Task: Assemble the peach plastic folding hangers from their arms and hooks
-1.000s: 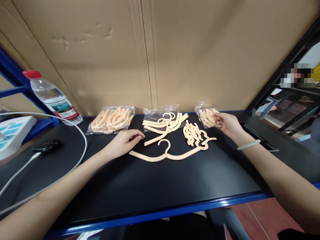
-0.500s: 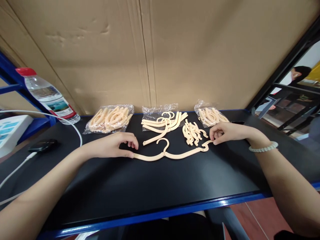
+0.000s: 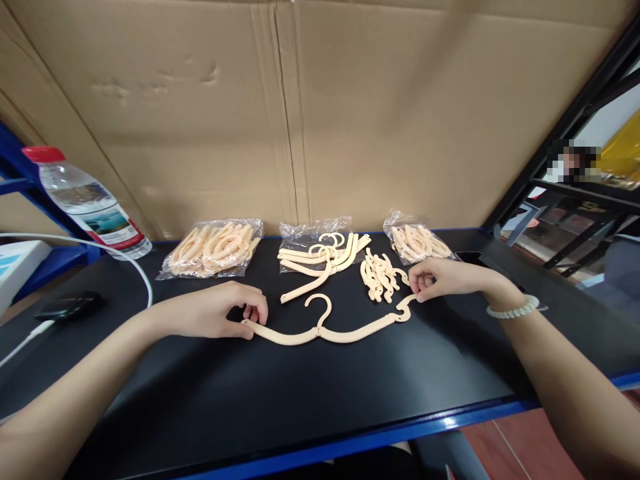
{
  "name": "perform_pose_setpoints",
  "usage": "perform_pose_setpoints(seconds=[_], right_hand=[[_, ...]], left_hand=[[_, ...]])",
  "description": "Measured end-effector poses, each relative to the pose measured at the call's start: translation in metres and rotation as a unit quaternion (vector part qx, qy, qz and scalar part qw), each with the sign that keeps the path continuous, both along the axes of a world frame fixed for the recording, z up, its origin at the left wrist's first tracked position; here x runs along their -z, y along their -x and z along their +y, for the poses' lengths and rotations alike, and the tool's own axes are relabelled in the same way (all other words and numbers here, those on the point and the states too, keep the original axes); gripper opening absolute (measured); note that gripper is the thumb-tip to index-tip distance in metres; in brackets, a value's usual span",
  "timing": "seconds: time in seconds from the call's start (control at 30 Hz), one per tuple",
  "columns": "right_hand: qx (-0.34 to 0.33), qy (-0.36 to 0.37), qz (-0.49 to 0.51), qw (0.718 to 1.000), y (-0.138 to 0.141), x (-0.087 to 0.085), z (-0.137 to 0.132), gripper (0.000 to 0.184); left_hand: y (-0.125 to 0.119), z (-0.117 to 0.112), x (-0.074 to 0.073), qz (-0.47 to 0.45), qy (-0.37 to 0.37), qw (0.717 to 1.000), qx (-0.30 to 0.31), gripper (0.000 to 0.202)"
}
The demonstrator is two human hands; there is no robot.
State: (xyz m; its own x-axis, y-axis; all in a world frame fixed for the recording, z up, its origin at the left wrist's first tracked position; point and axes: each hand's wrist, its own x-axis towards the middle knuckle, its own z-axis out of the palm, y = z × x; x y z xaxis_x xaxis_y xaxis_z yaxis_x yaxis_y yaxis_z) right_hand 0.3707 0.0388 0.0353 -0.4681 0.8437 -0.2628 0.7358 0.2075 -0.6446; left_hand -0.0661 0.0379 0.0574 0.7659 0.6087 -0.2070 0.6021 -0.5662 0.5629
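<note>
I have my left hand (image 3: 217,312) pinching the left end of the beige clothes hanger (image 3: 360,331) on the black tabletop (image 3: 300,407), my right hand (image 3: 440,277) pinching a small hooked piece (image 3: 403,311) at its right end; behind it I see 3 clear plastic bags (image 3: 213,248)

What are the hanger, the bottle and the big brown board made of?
Hanger: probably plastic, fairly matt; its cream colour is even, with no wood grain showing.
Bottle: likely plastic, glossy; you can see through it.
Brown board: looks like cardboard, dull, with creases and dents.
</note>
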Motion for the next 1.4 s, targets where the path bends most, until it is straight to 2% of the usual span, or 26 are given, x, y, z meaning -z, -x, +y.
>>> perform_pose_setpoints(seconds=[0.13, 0.27, 0.37, 0.47, 0.6, 0.7, 0.83, 1.03, 1.17, 1.27, 1.4], right_hand=[[0.006, -0.014, -0.011, 1.0, -0.001, -0.001, 0.001, 0.015], [0.063, -0.143, 0.035, 0.987, 0.002, 0.003, 0.006, 0.023], [0.098, -0.215, 0.083, 0.968, 0.012, 0.007, 0.008, 0.027], [0.137, -0.241, 0.118, 0.954, 0.023, 0.009, 0.006, 0.031], [0.178, -0.255, 0.146, 0.939, 0.03, 0.01, 0.005, 0.033], [0.205, -0.242, 0.169, 0.933, 0.031, 0.013, 0.007, 0.033], [0.217, -0.224, 0.196, 0.93, 0.033, 0.016, 0.008, 0.032], [0.232, -0.212, 0.213, 0.925, 0.037, 0.015, 0.006, 0.032], [0.25, -0.119, 0.267, 0.923, 0.045, 0.015, 0.004, 0.034], [0.236, -0.038, 0.333, 0.912, 0.055, 0.013, -0.002, 0.035], [0.188, 0.072, 0.471, 0.859, 0.066, 0.009, -0.011, 0.033]], left_hand=[[-0.006, -0.001, 0.007, -0.003, -0.044, 0.998, -0.043, 0.019], [-0.023, 0.001, 0.027, -0.059, -0.155, 0.976, -0.14, 0.029], [-0.034, 0.001, 0.039, -0.067, -0.188, 0.968, -0.151, 0.034], [-0.039, 0.001, 0.044, -0.068, -0.197, 0.965, -0.16, 0.027], [-0.04, 0.002, 0.044, -0.083, -0.204, 0.961, -0.165, 0.019], [-0.039, 0.002, 0.042, -0.097, -0.205, 0.956, -0.184, 0.02], [-0.037, 0.0, 0.039, -0.137, -0.178, 0.944, -0.243, 0.022], [-0.036, 0.0, 0.038, -0.269, -0.102, 0.905, -0.314, 0.027], [-0.036, -0.003, 0.033, -0.333, -0.085, 0.875, -0.342, 0.027], [-0.035, -0.006, 0.028, -0.354, -0.075, 0.863, -0.353, 0.028], [-0.036, -0.009, 0.024, -0.37, -0.054, 0.854, -0.362, 0.029]])
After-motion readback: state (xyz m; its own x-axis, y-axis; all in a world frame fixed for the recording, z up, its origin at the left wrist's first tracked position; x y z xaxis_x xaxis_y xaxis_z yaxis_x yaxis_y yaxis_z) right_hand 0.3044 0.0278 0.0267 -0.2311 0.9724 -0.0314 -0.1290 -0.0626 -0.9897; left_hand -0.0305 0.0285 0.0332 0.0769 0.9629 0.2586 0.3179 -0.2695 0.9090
